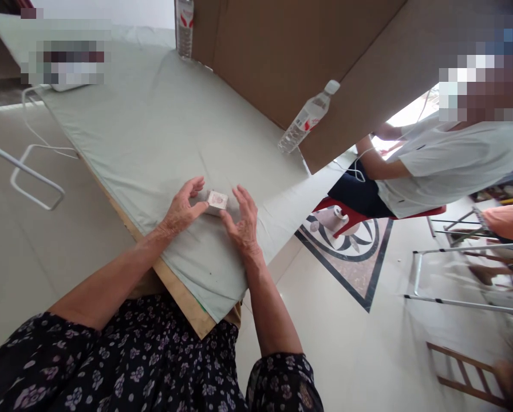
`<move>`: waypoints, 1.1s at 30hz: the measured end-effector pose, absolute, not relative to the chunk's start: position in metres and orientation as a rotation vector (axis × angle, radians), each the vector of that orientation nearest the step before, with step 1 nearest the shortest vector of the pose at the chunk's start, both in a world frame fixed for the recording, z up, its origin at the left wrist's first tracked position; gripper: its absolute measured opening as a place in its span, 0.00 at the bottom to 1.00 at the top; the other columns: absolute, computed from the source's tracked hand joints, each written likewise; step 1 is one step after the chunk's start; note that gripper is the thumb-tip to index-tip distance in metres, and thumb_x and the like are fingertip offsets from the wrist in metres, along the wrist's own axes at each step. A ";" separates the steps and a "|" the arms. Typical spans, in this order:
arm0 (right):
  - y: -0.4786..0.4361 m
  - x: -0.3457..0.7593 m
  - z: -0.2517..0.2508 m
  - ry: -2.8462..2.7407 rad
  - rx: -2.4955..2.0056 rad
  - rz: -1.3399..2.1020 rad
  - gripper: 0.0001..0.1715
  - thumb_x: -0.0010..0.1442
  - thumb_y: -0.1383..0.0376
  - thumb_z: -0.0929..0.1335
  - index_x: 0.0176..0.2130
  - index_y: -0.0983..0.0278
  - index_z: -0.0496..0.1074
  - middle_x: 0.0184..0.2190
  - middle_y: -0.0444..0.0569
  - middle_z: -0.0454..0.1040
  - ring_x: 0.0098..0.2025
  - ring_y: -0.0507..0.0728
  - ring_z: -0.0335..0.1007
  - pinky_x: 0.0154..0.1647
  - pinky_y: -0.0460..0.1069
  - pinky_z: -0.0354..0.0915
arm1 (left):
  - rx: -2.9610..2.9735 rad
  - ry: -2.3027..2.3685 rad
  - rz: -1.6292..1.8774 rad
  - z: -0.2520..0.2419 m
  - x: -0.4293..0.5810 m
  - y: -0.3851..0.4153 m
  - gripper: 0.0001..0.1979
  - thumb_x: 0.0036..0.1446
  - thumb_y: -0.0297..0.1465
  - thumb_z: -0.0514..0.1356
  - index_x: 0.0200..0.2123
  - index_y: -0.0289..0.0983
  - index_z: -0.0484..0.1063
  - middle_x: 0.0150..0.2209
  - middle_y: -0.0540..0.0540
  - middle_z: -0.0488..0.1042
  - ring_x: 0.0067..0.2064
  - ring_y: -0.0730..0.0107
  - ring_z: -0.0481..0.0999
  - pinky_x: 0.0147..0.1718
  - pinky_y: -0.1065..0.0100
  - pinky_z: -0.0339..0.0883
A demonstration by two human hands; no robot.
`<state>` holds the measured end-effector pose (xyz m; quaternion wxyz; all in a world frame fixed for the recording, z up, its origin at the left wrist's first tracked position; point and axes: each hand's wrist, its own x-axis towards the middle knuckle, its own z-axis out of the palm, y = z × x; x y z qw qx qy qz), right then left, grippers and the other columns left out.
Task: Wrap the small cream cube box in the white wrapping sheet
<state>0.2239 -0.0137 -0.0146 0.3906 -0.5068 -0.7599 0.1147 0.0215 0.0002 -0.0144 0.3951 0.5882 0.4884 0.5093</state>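
Observation:
A small deck of playing cards point(217, 200), white with a reddish print on top, lies on the pale green cloth of the table point(131, 120). My left hand point(185, 206) is on its left side, fingers curved and apart, with the thumb tip at the deck's near left edge. On the other side, my right hand point(243, 222) has its fingers raised and spread, and its thumb is by the near right corner. Whether the thumbs touch the deck I cannot tell for sure. Neither hand is closed around it.
A large cardboard panel point(265, 51) stands across the table's far side. Beside it are a water bottle point(306, 120) and another bottle point(185, 31). At right, a person in a white shirt point(458, 163) sits on a red stool point(419, 213). A white cable point(37, 129) hangs at left.

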 end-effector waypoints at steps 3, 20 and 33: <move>-0.017 0.231 -0.021 -1.727 -1.307 0.400 0.30 0.68 0.53 0.67 0.66 0.56 0.65 0.67 0.57 0.69 0.70 0.64 0.63 0.70 0.66 0.61 | 1.484 1.243 1.298 -0.015 0.020 0.000 0.36 0.50 0.35 0.65 0.64 0.38 0.67 0.62 0.36 0.74 0.64 0.49 0.73 0.64 0.47 0.67; -0.023 0.229 -0.004 -1.620 -1.303 0.474 0.13 0.68 0.58 0.68 0.49 0.57 0.78 0.60 0.53 0.75 0.64 0.61 0.70 0.65 0.62 0.66 | 1.603 1.202 1.109 -0.011 0.029 -0.005 0.45 0.50 0.28 0.63 0.72 0.36 0.56 0.66 0.33 0.68 0.66 0.50 0.70 0.66 0.50 0.65; 0.005 0.214 0.032 -2.338 -1.234 -0.057 0.12 0.71 0.65 0.67 0.41 0.57 0.81 0.56 0.51 0.81 0.62 0.63 0.71 0.61 0.61 0.62 | 1.684 1.198 1.147 -0.015 0.030 -0.005 0.41 0.54 0.29 0.60 0.72 0.37 0.57 0.59 0.38 0.73 0.59 0.57 0.74 0.60 0.54 0.70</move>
